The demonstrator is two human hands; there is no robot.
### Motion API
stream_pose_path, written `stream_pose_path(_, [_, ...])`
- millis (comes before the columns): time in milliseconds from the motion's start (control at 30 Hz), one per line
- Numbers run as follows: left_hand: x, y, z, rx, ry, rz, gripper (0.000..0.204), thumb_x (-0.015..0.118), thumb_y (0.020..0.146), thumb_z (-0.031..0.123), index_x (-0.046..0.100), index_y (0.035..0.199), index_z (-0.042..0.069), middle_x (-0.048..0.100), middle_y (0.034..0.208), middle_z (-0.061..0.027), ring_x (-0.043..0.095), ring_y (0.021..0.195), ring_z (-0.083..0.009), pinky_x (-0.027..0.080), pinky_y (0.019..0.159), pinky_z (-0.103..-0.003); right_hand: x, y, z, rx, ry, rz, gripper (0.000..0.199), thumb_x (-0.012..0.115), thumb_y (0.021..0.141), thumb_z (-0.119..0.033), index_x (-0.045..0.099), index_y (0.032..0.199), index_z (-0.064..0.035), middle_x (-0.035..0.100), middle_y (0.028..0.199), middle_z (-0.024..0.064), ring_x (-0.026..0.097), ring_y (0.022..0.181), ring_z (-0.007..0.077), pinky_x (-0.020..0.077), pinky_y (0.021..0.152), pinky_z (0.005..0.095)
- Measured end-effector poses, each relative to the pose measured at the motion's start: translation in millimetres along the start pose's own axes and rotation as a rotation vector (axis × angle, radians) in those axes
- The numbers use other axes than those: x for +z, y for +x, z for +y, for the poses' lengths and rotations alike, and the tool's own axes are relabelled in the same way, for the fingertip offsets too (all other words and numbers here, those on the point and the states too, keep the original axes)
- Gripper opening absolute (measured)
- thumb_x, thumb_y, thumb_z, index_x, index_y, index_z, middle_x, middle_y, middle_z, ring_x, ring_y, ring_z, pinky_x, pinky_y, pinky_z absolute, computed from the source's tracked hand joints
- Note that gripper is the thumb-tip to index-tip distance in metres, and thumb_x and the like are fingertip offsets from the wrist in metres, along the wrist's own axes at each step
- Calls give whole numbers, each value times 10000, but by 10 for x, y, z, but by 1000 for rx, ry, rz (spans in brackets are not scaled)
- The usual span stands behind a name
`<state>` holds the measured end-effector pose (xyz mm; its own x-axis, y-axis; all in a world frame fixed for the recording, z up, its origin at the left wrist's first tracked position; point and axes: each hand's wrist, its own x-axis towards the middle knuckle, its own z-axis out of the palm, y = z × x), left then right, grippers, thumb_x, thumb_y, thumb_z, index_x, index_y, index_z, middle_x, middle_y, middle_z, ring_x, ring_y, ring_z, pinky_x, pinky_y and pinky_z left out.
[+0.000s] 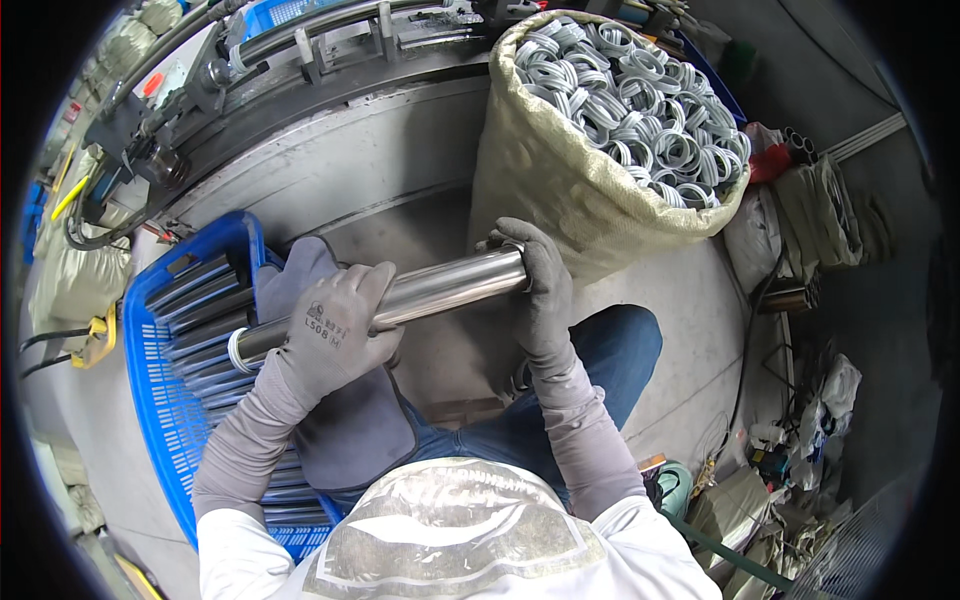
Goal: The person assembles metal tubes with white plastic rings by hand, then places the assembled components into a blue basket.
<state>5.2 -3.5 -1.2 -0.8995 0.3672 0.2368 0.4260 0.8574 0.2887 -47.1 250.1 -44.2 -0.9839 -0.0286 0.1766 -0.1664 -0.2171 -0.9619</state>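
Note:
A shiny metal tube lies across in front of me, its right end raised a little. My left hand, in a grey glove, is wrapped around it left of the middle. At the tube's right end my right hand, gloved too, is closed on it. A white ring sits around the left end. Beneath the left part of the tube, a dark grey pad covers my left thigh. Several more tubes lie side by side in a blue plastic basket to my left.
Ahead to the right stands a tall woven sack heaped with pale grey rings. A long metal machine bench runs along the far left. Plastic bags and scraps are piled at the right, beside folded sacks.

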Motion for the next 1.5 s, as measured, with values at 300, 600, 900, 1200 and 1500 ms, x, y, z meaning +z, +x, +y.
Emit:
stream_pose_path(300, [-31,8,33,-32,-39,-107,652,812,783,236,587,1342,-10,697,1165,-212,683,1072,-393,542,936,-487,114,-94,116,-215,-380,90,311,482,1114,-156,690,1240,38,706,1163,108,661,1012,171,519,914,299])
stream_pose_path(600, [-54,19,10,18,-29,-75,657,791,786,230,552,1340,-28,680,1077,-212,681,1015,-384,539,905,-480,368,-119,51,-93,-106,241,275,505,1109,-111,689,1266,21,699,1167,80,623,1038,143,492,939,283])
stream_pose_path(900, [-538,50,-287,-1,87,-171,665,750,802,203,556,1399,-15,639,1200,-240,605,1146,-420,476,991,-511,-928,940,-972,-743,-1078,273,501,811,945,-200,634,1387,-46,683,1285,217,679,1179,374,545,1011,421])
stream_pose_path(1200, [-623,1708,-1100,-24,578,357,661,796,856,197,529,1456,129,638,1294,-142,630,1196,-335,492,1007,-472,-1447,1627,-1318,-170,-1716,-20,511,802,850,-224,677,1340,-148,630,1327,186,659,1196,409,549,988,479])
stream_pose_path(1500, [-737,3312,-1875,-267,680,243,682,786,880,182,511,1504,156,639,1387,-160,646,1266,-339,526,1067,-472,-1461,1665,-1268,-295,-1730,-100,635,765,784,-17,624,1399,-90,589,1428,203,628,1267,419,537,1044,459])
